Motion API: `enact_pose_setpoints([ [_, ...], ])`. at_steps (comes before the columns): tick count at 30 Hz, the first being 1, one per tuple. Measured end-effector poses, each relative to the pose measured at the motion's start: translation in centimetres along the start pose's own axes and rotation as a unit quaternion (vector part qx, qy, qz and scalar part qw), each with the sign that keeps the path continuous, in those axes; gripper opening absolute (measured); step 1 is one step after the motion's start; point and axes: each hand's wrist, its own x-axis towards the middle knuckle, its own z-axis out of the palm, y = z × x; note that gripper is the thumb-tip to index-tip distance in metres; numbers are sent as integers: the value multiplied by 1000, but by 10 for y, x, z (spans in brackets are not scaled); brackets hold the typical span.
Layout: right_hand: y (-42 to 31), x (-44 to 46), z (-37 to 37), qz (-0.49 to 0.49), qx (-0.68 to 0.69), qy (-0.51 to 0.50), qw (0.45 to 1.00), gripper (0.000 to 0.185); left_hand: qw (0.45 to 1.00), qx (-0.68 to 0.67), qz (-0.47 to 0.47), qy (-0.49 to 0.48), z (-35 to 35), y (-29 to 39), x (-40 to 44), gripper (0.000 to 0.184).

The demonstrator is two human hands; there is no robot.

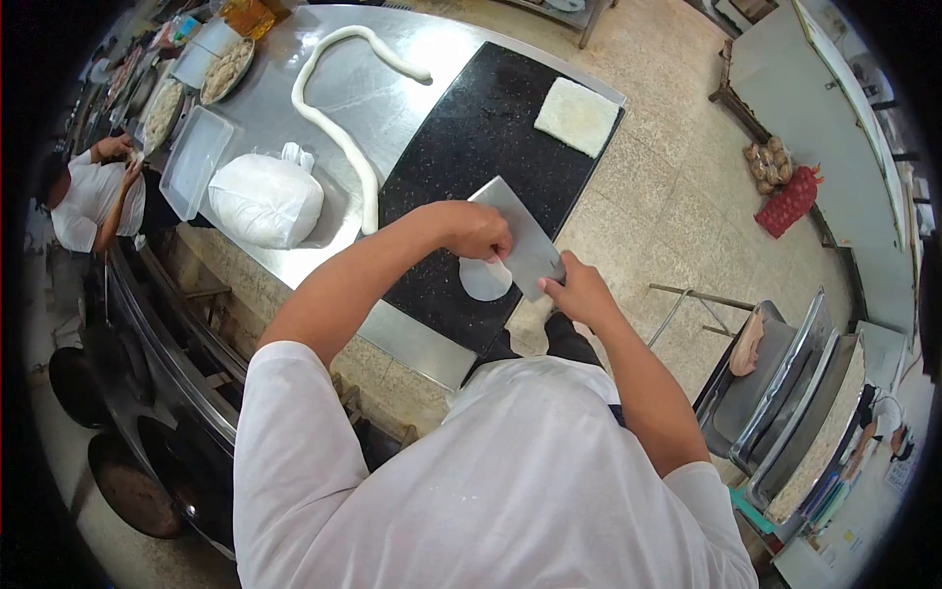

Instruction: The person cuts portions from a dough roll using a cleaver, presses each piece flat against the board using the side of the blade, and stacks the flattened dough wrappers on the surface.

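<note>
While the person leans over a black board (446, 162) on a steel table (265, 88), their right hand (581, 291) grips the near end of a broad metal blade (525, 231), thumb on top. The left hand (479, 232) curls down by the blade's other side, its fingers at the edge of a flat white dough disc (483, 282); whether they pinch it, I cannot tell. The disc lies on the board, near its front edge. Farther off are a folded cloth (579, 117), a long dough rope (339, 137) and a white bag (265, 200).
</note>
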Motion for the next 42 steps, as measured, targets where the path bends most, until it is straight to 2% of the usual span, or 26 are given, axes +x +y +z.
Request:
enact_pose_setpoints([
  [3,-11,10,5,-3,-18,8,1000,49,1000,23,12,-12,-7,1,5,19],
  [6,-4,3,23,-55,-16,13,998,48,998,46,37,-27,-7,3,4,20],
  [8,12,-15,33,-81,11,-27,996,46,998,-28,-25,-59,-16,12,-5,22],
  [10,22,-37,41,-75,-6,-62,995,46,998,-39,6,-49,-13,4,-15,23],
  [12,28,-53,40,-70,-24,-92,993,46,982,-186,13,-7,-16,1,-31,22],
  [13,29,-59,38,-60,-11,-103,993,46,965,-263,-20,11,-18,2,-41,19],
  [14,31,-62,35,-51,1,-114,992,46,965,-260,-21,15,-13,-3,-46,19],
  [15,45,-61,36,-66,46,-81,993,46,906,-411,-65,81,0,-12,-48,17],
  [16,51,-62,31,-69,46,-80,993,46,817,-547,-106,145,13,-24,-48,16],
  [18,57,-58,16,1,61,-70,996,44,808,-548,-124,175,34,-58,-47,14],
  [20,52,-61,-2,-6,52,-47,998,44,775,-528,-166,304,49,-74,-51,13],
  [22,50,-60,-13,29,34,-18,999,44,756,-535,-196,322,49,-73,-62,16],
  [24,51,-56,-22,25,31,-12,999,43,778,-486,-190,350,52,-76,-65,22],
  [26,53,-55,-28,27,25,-9,999,43,763,-501,-182,366,60,-76,-60,25],
  [28,52,-47,-39,-1,22,12,1000,40,824,-254,-246,443,60,-65,-58,24],
  [32,61,-15,-64,23,30,-8,999,37,829,-162,-350,404,68,-31,-52,25],
  [34,72,1,-79,5,45,1,999,32,787,-164,-373,464,82,-17,-45,28],
  [36,78,22,-96,-33,62,12,997,31,782,-143,-368,483,88,-15,-40,26],
  [38,82,38,-117,-65,69,26,995,30,729,-227,-401,506,85,-5,-33,24],
  [40,78,58,-137,-67,148,21,986,26,706,-242,-422,515,86,-5,-32,20],
  [41,77,69,-146,-77,146,10,986,26,687,-287,-420,519,89,-4,-32,18],
  [42,74,91,-161,-100,229,-8,968,25,660,-326,-420,531,84,2,-32,17],
])
